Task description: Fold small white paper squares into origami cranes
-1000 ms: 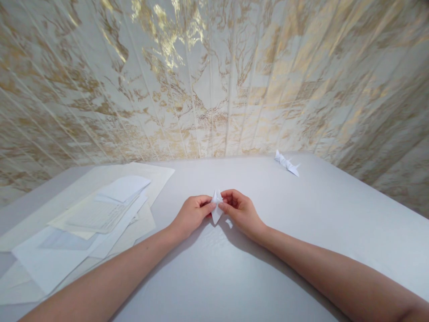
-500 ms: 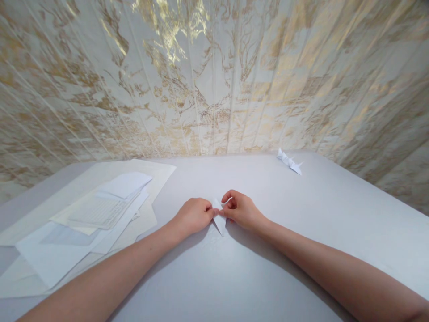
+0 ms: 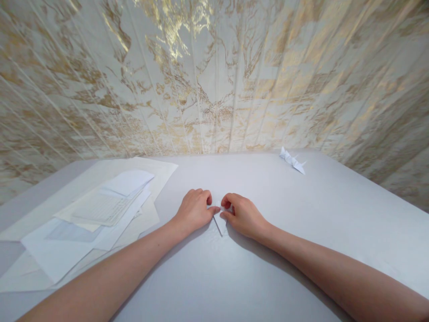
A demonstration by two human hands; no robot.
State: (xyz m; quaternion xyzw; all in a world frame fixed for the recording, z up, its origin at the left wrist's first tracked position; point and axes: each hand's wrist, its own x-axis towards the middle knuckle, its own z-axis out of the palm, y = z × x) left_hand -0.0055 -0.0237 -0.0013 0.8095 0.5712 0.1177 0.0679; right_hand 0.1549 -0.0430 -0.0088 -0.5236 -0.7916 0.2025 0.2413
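A small folded piece of white paper [image 3: 221, 224] lies on the white table between my hands, its narrow point facing me. My left hand [image 3: 197, 209] is on its left side, thumb pressed on the paper and fingers curled. On the opposite side, my right hand [image 3: 244, 214] has its thumb and curled fingers closed at the paper's edge. The thumbs nearly meet over its upper part, which the fingers partly hide.
White folded paper cranes [image 3: 292, 160] stand in a row at the table's back right. Several loose sheets [image 3: 83, 246], one with printed lines, are piled at the left. A wall with gold patterns [image 3: 214, 89] rises behind the table [image 3: 214, 286].
My left hand's fingers have lifted and shifted slightly up, the thumb staying on the paper. My right fingers have drawn closer together. The view has shifted a little.
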